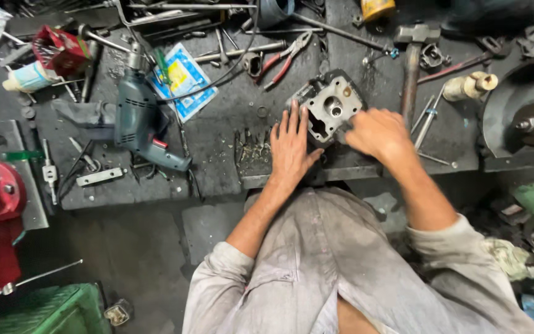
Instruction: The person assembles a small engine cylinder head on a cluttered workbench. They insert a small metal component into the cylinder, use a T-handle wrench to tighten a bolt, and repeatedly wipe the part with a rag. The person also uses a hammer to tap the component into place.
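The grey shirt sleeves (316, 266) lead to both hands. The left hand (292, 148) lies flat and wide against the grey metal engine cylinder head (332, 105) at the bench's (217, 142) front edge; the right hand (378, 133) grips its side. A green electric drill (140, 117) lies well apart.

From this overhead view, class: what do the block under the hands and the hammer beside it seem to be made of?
The block looks like cast metal, probably aluminium: dull pale grey, machined flat face with bored holes. The hammer seems to have a dark steel head, matte and worn; its brownish handle could be wood or rusty metal, hard to tell.
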